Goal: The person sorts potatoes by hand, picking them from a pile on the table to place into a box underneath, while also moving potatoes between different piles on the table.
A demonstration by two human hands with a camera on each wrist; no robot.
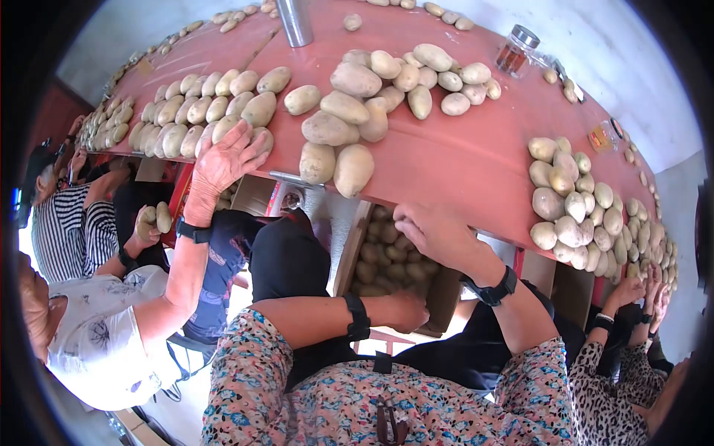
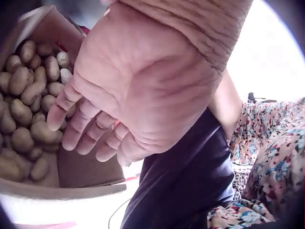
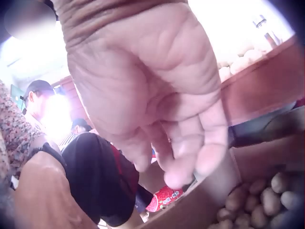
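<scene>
A cardboard box (image 1: 446, 297) of potatoes (image 1: 387, 253) sits below the table edge in front of me. My left hand (image 1: 405, 311) is over the near side of the box. In the left wrist view its palm faces the camera, the fingers (image 2: 86, 121) extend loosely, and the hand holds nothing. Higher up, my right hand (image 1: 439, 238) hovers by the table edge above the box's far right side. The right wrist view shows its fingers (image 3: 209, 157) loosely bent with nothing in the palm.
The red table (image 1: 461, 156) bears piles and rows of potatoes (image 1: 327, 126). Glass jars (image 1: 517, 52) and a metal cup (image 1: 294, 22) stand toward the back. To the left, another person's hand (image 1: 230, 160) touches the potato rows. More people sit at the right.
</scene>
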